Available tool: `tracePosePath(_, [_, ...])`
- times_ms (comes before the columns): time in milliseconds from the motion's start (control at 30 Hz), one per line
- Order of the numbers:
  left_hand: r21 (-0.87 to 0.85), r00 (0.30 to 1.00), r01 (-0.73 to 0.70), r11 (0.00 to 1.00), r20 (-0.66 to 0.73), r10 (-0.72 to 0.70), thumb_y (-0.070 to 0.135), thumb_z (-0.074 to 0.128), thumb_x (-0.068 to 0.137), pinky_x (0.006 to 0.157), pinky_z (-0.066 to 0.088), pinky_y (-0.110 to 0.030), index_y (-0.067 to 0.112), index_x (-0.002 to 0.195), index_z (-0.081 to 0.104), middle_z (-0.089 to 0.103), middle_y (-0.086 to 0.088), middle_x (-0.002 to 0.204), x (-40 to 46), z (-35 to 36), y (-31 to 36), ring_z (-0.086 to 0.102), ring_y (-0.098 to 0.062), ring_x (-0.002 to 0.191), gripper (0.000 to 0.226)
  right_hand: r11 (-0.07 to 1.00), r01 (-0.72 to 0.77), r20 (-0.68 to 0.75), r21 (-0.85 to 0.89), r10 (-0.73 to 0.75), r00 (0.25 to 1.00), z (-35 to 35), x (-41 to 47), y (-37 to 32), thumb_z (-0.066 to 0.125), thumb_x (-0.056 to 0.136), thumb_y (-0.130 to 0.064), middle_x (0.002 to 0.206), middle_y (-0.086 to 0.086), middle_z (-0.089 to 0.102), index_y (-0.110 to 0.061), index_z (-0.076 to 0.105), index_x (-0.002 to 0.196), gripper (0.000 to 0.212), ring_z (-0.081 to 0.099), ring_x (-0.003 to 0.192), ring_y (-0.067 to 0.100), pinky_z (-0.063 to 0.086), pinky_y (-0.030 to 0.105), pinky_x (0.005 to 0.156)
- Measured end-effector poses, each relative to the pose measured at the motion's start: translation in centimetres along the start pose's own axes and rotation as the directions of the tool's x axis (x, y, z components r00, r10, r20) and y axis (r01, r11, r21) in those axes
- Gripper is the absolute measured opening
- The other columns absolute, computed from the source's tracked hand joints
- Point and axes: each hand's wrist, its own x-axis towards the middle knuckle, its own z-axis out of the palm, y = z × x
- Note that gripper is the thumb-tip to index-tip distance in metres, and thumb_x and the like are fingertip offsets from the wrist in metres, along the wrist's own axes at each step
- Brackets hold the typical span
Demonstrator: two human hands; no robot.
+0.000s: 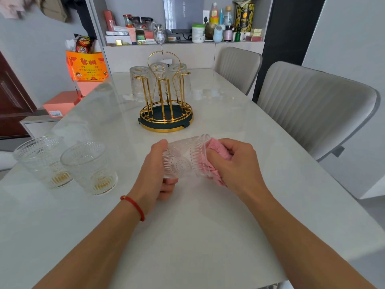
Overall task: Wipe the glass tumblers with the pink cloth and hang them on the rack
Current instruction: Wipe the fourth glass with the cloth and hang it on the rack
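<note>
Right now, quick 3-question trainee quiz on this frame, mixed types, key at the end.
1. True or false: the right hand pushes the pink cloth into the mouth of the held glass.
2. How many glasses hang upside down on the gold rack?
3. The two upright glasses on the table stand where? A) beside the left hand, on its left B) behind the rack C) on a chair

Key: 1 true; 2 three; 3 A
</note>
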Motion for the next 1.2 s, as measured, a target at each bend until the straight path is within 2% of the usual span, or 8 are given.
tracePosePath(200, [0.083, 0.979, 0.115, 0.99, 0.162, -0.127, 0.076, 0.023, 0.093, 0.044, 0.013, -0.017, 0.02, 0.064, 0.041, 0.033, -0.004, 0.055, -0.2, -1.2, 0.2, 0.016, -0.015, 0.048, 0.066, 0.986, 0.143, -0.03, -0.09, -0.146, 0.989, -0.3, -0.3, -0.6, 0.072, 0.089, -0.019, 0.075, -0.009, 0.073, -0.02, 0.078, 0.095, 0.009, 0.068, 0.071, 0.009, 0.056, 0.027, 0.067])
tracePosePath(367, [-0.04, 0.997, -0.052, 0.998, 0.058, 0.054, 0.072, 0.022, 0.098, 0.046, 0.016, -0.021, 0.018, 0.081, 0.047, 0.034, -0.001, 0.057, 0.3, -0.2, -0.1, 0.021, -0.014, 0.048, 0.062, 0.97, -0.154, 0.007, 0.19, 0.155, 0.988, -0.2, -0.3, -1.2, 0.067, 0.093, -0.02, 0.072, 0.02, 0.072, -0.007, 0.072, 0.083, 0.017, 0.072, 0.054, 0.031, 0.06, 0.043, 0.048])
tracePosePath(467, [-0.007, 0.999, -0.016, 1.0, 0.032, 0.016, 0.068, 0.024, 0.096, 0.044, 0.014, -0.018, 0.023, 0.072, 0.032, 0.024, 0.001, 0.058, 0.1, -0.4, -0.1, 0.015, -0.013, 0.048, 0.052, 0.998, 0.061, -0.007, -0.024, -0.061, 0.998, -0.4, -0.3, -0.5, 0.069, 0.091, -0.019, 0.075, 0.006, 0.072, -0.016, 0.075, 0.091, 0.007, 0.07, 0.068, 0.023, 0.058, 0.041, 0.063])
tracePosePath(600, [0.088, 0.977, 0.125, 0.988, 0.163, -0.138, 0.066, 0.026, 0.091, 0.043, 0.012, -0.014, 0.024, 0.068, 0.025, 0.018, -0.001, 0.062, 0.0, -1.4, 0.1, 0.008, -0.015, 0.048, 0.048, 0.975, 0.208, -0.031, -0.072, -0.211, 0.977, -0.7, -0.7, -0.5, 0.071, 0.089, -0.01, 0.082, 0.0, 0.074, -0.016, 0.076, 0.102, 0.015, 0.068, 0.076, 0.017, 0.055, 0.035, 0.072])
tracePosePath(800, [-0.012, 0.998, -0.05, 0.999, 0.043, 0.05, 0.075, 0.025, 0.097, 0.047, 0.018, -0.021, 0.015, 0.078, 0.044, 0.036, -0.003, 0.057, 0.2, -0.3, 0.1, 0.023, -0.015, 0.047, 0.065, 1.0, 0.02, -0.082, 0.023, -0.018, 0.996, 0.5, -0.6, -0.9, 0.067, 0.092, -0.024, 0.065, 0.006, 0.067, -0.017, 0.073, 0.08, 0.015, 0.067, 0.054, 0.026, 0.057, 0.043, 0.05])
tracePosePath(1000, [0.125, 0.961, 0.168, 0.978, 0.199, -0.19, 0.075, 0.028, 0.092, 0.041, 0.014, -0.013, 0.024, 0.068, 0.033, 0.027, -0.002, 0.057, 0.0, -2.0, 0.2, 0.012, -0.014, 0.045, 0.057, 0.945, 0.286, -0.052, -0.159, -0.297, 0.953, -0.1, -1.0, -1.0, 0.069, 0.089, -0.006, 0.082, -0.006, 0.074, -0.016, 0.075, 0.103, 0.018, 0.068, 0.075, 0.009, 0.053, 0.021, 0.067])
tracePosePath(1100, [-0.021, 0.978, 0.099, 0.995, 0.186, -0.094, 0.079, 0.025, 0.093, 0.044, 0.015, -0.019, 0.018, 0.081, 0.052, 0.039, -0.007, 0.058, 0.0, -1.5, 0.4, 0.019, -0.016, 0.049, 0.068, 0.984, 0.164, -0.147, -0.076, -0.173, 0.974, 0.3, -0.9, -1.3, 0.069, 0.09, -0.01, 0.074, -0.004, 0.072, -0.018, 0.075, 0.094, 0.011, 0.067, 0.067, 0.006, 0.053, 0.015, 0.064])
tracePosePath(1200, [-0.076, 0.996, -0.042, 0.996, 0.079, 0.048, 0.071, 0.027, 0.098, 0.048, 0.013, -0.023, 0.018, 0.081, 0.052, 0.038, -0.003, 0.058, 0.0, -0.8, 0.6, 0.02, -0.014, 0.05, 0.06, 0.993, -0.012, -0.137, 0.114, 0.028, 0.99, 0.9, -1.1, -1.5, 0.067, 0.094, -0.02, 0.068, 0.008, 0.068, -0.017, 0.073, 0.084, 0.012, 0.068, 0.059, 0.025, 0.06, 0.04, 0.052])
